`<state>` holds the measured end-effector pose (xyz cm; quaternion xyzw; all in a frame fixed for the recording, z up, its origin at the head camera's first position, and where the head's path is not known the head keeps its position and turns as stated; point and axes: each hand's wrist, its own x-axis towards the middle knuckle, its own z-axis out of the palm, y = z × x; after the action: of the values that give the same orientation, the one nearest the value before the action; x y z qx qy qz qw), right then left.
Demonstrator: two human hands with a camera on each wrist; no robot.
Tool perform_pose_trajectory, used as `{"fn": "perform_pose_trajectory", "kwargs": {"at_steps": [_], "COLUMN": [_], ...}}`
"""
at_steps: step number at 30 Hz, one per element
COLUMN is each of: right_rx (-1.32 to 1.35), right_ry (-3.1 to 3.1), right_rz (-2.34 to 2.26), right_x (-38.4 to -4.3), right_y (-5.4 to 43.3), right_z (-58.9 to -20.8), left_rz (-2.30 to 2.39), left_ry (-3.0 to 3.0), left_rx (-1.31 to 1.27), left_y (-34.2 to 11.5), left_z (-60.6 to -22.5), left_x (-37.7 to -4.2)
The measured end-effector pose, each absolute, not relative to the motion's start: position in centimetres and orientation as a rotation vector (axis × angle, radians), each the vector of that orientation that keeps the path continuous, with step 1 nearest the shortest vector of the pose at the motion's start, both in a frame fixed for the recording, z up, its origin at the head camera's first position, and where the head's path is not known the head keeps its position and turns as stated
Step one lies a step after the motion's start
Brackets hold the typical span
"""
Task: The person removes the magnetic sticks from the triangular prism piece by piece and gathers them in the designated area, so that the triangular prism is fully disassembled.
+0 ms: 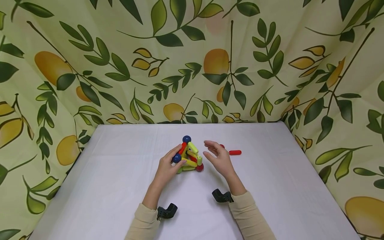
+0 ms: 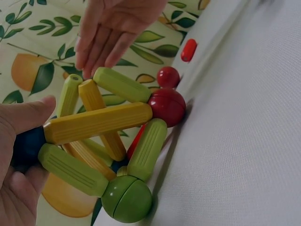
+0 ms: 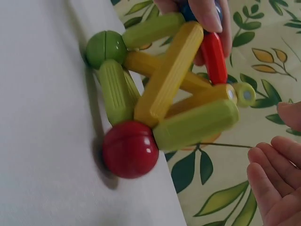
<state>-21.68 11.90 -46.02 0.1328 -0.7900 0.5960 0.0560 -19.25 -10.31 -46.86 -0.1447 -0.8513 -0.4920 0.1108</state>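
A toy frame of magnetic rods and balls stands on the table in the head view, its yellow rod [image 1: 189,162] facing me. My left hand [image 1: 166,169] holds it at the left by a blue ball [image 1: 176,158], thumb and fingers around the ball. Low on the frame sit a green ball [image 2: 127,199] and a red ball [image 3: 130,149]. Another blue ball [image 1: 187,139] is at the far side. Several light green rods [image 3: 197,124] have free ends pointing up. My right hand [image 1: 221,161] hovers just right of the frame, fingers relaxed and holding nothing.
A loose red rod [image 1: 235,152] lies to the right of the right hand. Beside it is a loose red ball [image 2: 168,76], mostly hidden by that hand in the head view. Behind the white table [image 1: 120,186] hangs a leaf-patterned curtain [image 1: 192,83].
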Motion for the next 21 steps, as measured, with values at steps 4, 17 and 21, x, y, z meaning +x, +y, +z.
{"fn": "perform_pose_trajectory", "kwargs": {"at_steps": [4,17,21], "right_rx": [0.463,0.384,0.329], "right_ry": [-2.4,-2.42,-2.392], "right_rz": [1.802,1.824,1.857], "right_x": [-21.5,-21.7,-21.8], "right_y": [10.9,8.1,7.9], "right_z": [-46.3,-46.3,-46.3], "left_rz": [-1.434,-1.443,-1.437], "left_ry": [-2.499,-2.496,-2.496], "left_rx": [-0.422,-0.423,-0.428], "left_y": [-10.3,-10.4,-10.3], "left_z": [-46.8,-46.9,-46.9], "left_x": [-19.2,-19.2,-19.2]}}
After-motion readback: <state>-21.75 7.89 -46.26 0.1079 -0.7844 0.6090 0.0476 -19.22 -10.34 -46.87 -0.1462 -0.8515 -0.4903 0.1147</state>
